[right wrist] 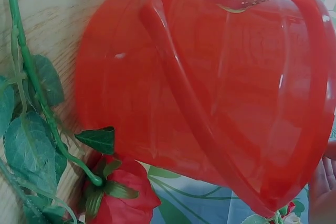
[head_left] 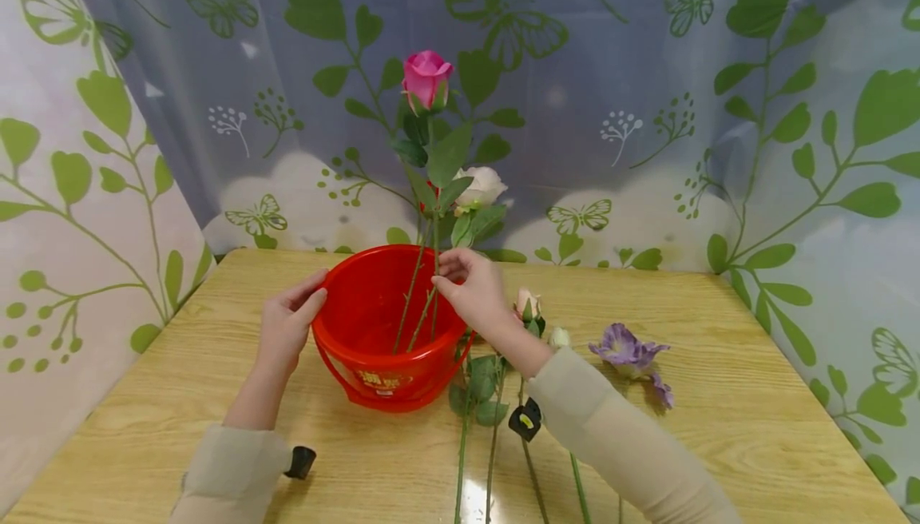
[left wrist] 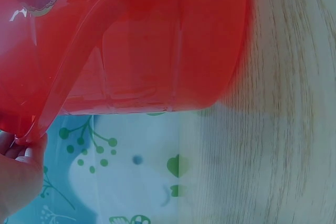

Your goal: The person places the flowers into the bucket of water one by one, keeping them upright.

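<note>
My left hand (head_left: 286, 324) grips the left rim of a red plastic bucket (head_left: 388, 376), thumb outside. The bucket stands upright on the table. My right hand (head_left: 474, 288) is at its right rim, thumb and fingers pinching the stem of a white rose (head_left: 480, 188). That stem slants down into the bucket. A pink rose (head_left: 427, 79) rises tall from the bucket, its stem passing right by my right fingertips. Behind its leaves a red flower mostly hides. In the left wrist view, my left fingers (left wrist: 34, 153) curl at the rim beside the handle joint.
To the right of the bucket lie a peach rose (head_left: 528, 304), a pale bud (head_left: 560, 338) and a purple flower (head_left: 625, 348), stems towards me. A red rose (right wrist: 126, 192) lies beside the bucket in the right wrist view. A patterned curtain (head_left: 618, 69) hangs behind the wooden table (head_left: 740, 396).
</note>
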Action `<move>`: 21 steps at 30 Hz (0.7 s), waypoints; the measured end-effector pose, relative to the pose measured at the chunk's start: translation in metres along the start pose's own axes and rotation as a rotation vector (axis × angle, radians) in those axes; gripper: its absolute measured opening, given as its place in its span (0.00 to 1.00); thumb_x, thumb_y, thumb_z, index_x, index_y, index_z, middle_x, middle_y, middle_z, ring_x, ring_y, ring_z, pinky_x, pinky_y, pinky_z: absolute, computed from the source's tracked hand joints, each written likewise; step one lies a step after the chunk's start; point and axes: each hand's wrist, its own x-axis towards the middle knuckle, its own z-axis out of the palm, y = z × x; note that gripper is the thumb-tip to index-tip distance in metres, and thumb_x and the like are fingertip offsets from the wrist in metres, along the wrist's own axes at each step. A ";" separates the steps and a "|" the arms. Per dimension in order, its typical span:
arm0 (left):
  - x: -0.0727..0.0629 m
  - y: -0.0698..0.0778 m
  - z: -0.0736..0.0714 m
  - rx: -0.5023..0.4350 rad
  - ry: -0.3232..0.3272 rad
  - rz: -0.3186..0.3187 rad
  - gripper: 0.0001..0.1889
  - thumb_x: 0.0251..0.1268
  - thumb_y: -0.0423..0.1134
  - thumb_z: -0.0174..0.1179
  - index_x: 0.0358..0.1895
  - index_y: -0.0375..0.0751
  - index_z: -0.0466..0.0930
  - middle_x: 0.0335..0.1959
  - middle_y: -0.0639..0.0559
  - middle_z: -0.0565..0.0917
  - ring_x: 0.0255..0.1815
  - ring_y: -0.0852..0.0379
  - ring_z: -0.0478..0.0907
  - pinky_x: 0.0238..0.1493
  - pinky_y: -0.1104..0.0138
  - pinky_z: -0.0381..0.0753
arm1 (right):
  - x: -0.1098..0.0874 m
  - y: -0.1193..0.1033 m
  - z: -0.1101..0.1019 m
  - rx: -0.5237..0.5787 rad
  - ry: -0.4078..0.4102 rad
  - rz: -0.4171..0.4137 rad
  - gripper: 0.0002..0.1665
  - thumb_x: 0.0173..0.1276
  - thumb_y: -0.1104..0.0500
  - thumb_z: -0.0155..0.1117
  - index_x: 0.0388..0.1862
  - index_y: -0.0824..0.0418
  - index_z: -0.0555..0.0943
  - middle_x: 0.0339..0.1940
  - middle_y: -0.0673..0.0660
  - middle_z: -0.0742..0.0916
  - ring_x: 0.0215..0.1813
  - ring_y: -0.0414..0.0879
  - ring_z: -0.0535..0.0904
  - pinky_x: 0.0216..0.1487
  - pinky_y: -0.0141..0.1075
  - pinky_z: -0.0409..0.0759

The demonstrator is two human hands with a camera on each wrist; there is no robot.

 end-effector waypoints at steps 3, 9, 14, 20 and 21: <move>0.000 0.000 0.000 0.005 -0.003 -0.002 0.19 0.62 0.34 0.53 0.55 0.29 0.71 0.53 0.39 0.73 0.46 0.67 0.72 0.44 0.77 0.73 | 0.000 -0.001 0.000 -0.016 -0.012 -0.008 0.11 0.56 0.67 0.63 0.40 0.66 0.77 0.32 0.55 0.81 0.35 0.46 0.78 0.34 0.32 0.78; 0.000 -0.001 0.000 0.000 -0.010 0.002 0.19 0.62 0.34 0.52 0.55 0.29 0.71 0.53 0.40 0.73 0.47 0.68 0.72 0.45 0.77 0.72 | 0.001 -0.002 0.001 -0.005 -0.038 0.017 0.11 0.55 0.67 0.63 0.38 0.67 0.77 0.31 0.56 0.81 0.34 0.46 0.77 0.33 0.32 0.78; -0.001 -0.001 0.000 -0.004 -0.011 0.004 0.19 0.62 0.34 0.53 0.55 0.29 0.71 0.52 0.44 0.75 0.45 0.68 0.72 0.44 0.77 0.73 | 0.002 -0.002 0.001 -0.008 -0.046 0.050 0.09 0.55 0.67 0.63 0.37 0.66 0.77 0.31 0.55 0.80 0.33 0.46 0.77 0.33 0.32 0.78; -0.001 -0.001 0.000 -0.013 0.004 0.011 0.18 0.62 0.33 0.53 0.54 0.27 0.71 0.49 0.48 0.77 0.45 0.69 0.73 0.44 0.78 0.73 | 0.006 -0.002 0.002 -0.036 -0.062 0.092 0.09 0.56 0.65 0.63 0.37 0.64 0.77 0.32 0.54 0.80 0.35 0.46 0.77 0.34 0.32 0.78; -0.001 -0.001 0.000 -0.016 0.004 0.012 0.18 0.62 0.33 0.53 0.54 0.27 0.71 0.49 0.49 0.77 0.45 0.69 0.73 0.44 0.78 0.73 | 0.007 -0.003 0.002 -0.038 -0.065 0.101 0.09 0.57 0.64 0.63 0.37 0.64 0.77 0.32 0.54 0.80 0.35 0.46 0.77 0.34 0.32 0.78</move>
